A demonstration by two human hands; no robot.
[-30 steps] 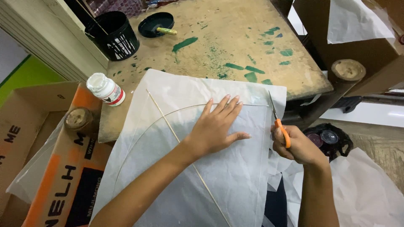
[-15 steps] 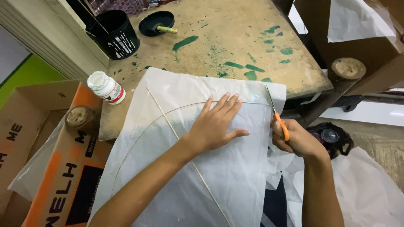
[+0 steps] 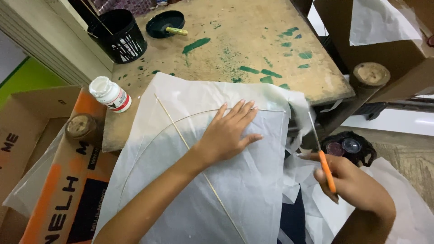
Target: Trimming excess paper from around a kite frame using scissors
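The work in hand looked like trimming the right edge of a white tissue-paper kite [image 3: 235, 180] that lay across the middle and lower part of the frame, on the near edge of a paint-smeared wooden table [image 3: 253, 40]. The left hand [image 3: 228, 133] lay flat on the paper at the centre, fingers spread, pressing it down. The right hand [image 3: 352, 185], at lower right, gripped orange-handled scissors [image 3: 322, 151], their blades raised along the paper's right edge; whether they were parted could not be told. The next cut would seem to call for steady paper and blades kept close to the edge. Counted: one kite sheet, two thin sticks (one straight [image 3: 199, 167], one bowed [image 3: 181, 119]), one pair of scissors, one white glue bottle [image 3: 110, 94] at upper left, one black pot [image 3: 118, 35], one black lid [image 3: 165, 23].
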